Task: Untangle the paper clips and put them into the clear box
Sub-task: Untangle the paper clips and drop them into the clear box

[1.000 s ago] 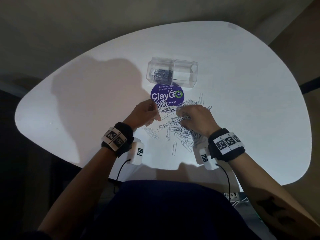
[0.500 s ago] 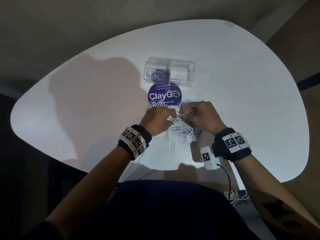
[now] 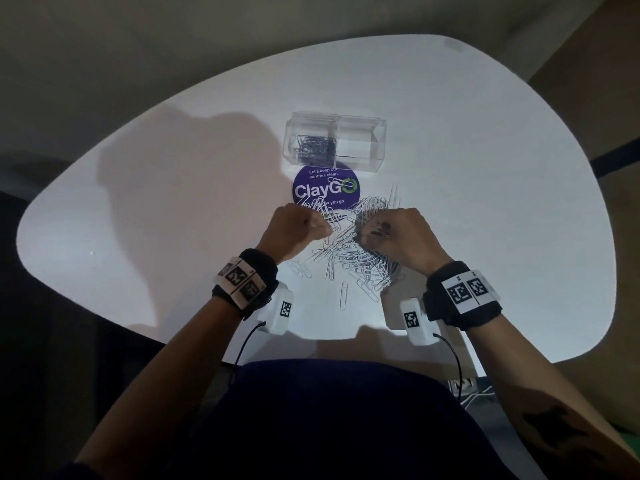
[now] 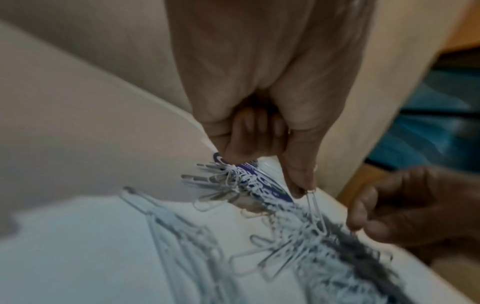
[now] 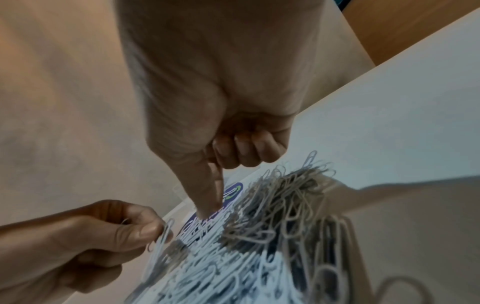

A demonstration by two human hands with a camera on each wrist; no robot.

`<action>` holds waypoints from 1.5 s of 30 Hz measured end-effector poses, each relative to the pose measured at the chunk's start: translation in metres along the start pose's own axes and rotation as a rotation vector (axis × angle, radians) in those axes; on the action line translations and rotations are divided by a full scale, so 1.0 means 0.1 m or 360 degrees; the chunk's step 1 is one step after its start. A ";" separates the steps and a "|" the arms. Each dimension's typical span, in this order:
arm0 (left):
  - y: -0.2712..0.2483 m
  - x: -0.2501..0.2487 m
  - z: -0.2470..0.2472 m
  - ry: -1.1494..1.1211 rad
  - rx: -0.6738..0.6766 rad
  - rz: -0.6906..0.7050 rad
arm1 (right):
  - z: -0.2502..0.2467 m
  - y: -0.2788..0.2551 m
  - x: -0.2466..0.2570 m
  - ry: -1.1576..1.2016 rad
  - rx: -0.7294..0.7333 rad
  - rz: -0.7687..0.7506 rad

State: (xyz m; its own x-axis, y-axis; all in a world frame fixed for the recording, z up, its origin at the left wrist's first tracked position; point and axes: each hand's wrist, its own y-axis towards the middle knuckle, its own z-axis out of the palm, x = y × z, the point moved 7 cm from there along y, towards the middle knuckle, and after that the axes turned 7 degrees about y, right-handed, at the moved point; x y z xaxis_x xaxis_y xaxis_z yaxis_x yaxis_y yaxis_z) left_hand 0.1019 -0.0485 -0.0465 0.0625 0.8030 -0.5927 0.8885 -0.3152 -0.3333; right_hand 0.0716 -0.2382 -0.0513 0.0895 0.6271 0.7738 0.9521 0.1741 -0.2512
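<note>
A tangled pile of silver paper clips (image 3: 353, 252) lies on the white table (image 3: 485, 202), partly over a purple round sticker (image 3: 323, 188). Beyond it stands the clear box (image 3: 360, 145), with several clips (image 3: 315, 147) in its left compartment. My left hand (image 3: 327, 230) is at the pile's left edge; in the left wrist view my left hand (image 4: 301, 191) pinches one paper clip (image 4: 315, 209) that still hangs into the pile. My right hand (image 3: 367, 233) digs into the pile's top with curled fingers. In the right wrist view my right hand (image 5: 210, 209) has thumb and forefinger pressed together at the clips.
A few loose clips (image 3: 343, 294) lie on the near side of the pile. The box's right compartment (image 3: 363, 147) looks nearly bare. The table's near edge (image 3: 346, 344) runs just behind my wrists.
One second ago my left hand was left of the pile; it came in to meet the right hand. Now it has drawn slightly left again with a clip pinched.
</note>
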 end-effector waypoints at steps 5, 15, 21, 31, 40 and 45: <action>0.01 0.09 0.01 -0.0188 0.0026 -0.0125 | 0.16 0.04 0.21 0.0058 0.0087 -0.0097; -0.04 0.09 0.05 -0.0476 0.0071 -0.0130 | 0.26 0.00 0.27 0.0602 0.0263 0.0085; -0.04 -0.01 -0.07 -0.0078 -0.0210 0.0011 | 0.32 0.00 0.29 0.0694 0.0342 0.0120; -0.03 0.13 -0.20 -0.0669 -0.0327 -0.0101 | 0.19 -0.02 0.26 0.0726 0.0325 0.0139; -0.09 0.13 -0.01 -0.1233 0.0159 -0.0295 | -0.15 -0.04 -0.01 0.0035 0.0088 0.0076; -0.10 0.08 0.22 -0.1280 0.0432 -0.0358 | -0.03 -0.21 -0.12 -0.0204 0.0233 0.0039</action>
State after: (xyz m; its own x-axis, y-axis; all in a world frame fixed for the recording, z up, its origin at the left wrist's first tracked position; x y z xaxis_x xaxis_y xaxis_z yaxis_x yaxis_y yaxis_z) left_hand 0.0832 -0.0501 -0.0639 -0.5311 0.2929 -0.7951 0.6962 -0.3839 -0.6065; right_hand 0.0515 -0.2511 -0.0537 0.0653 0.7225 0.6882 0.8967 0.2601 -0.3581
